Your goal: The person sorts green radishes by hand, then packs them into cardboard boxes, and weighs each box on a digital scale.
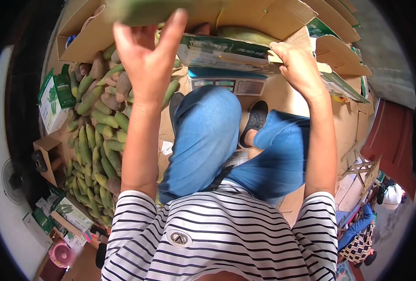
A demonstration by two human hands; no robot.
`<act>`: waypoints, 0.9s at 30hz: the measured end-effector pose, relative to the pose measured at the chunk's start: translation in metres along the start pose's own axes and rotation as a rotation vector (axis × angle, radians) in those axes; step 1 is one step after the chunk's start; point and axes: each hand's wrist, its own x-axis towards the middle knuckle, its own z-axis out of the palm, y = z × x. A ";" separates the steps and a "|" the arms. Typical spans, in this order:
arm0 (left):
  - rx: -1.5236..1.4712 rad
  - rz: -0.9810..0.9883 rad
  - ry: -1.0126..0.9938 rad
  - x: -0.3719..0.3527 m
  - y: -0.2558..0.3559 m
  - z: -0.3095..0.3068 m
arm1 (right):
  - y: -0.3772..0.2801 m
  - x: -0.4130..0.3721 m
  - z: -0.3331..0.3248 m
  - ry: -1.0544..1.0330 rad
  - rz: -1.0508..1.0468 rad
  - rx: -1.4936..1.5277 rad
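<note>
My left hand (147, 58) is raised at the top, its fingers and thumb around a large green radish (165, 10) that is smeared by motion and cut by the frame edge. My right hand (296, 63) grips the near edge of an open cardboard box (217, 52), at a flap on its right end. Inside the box lies another green radish (247, 34), partly hidden by the wall. Below the box shows a blue scale (229, 85) with a display and keypad, in front of my knees.
A big heap of green radishes (95, 140) covers the floor on my left. More cardboard boxes (341, 56) stand at upper right, and a printed box (55, 100) at left. A fan (16, 180) and a pink basin (62, 253) are farther left. Another person (360, 234) is at lower right.
</note>
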 end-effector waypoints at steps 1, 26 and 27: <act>0.129 -0.124 0.028 -0.015 -0.004 -0.012 | -0.001 0.000 0.000 0.002 -0.001 -0.002; 1.573 -0.737 -1.160 -0.658 -0.030 -0.394 | 0.020 0.004 -0.001 -0.127 0.113 -0.072; 1.578 -0.777 -1.186 -0.686 -0.046 -0.404 | 0.020 0.003 -0.002 -0.103 0.104 -0.063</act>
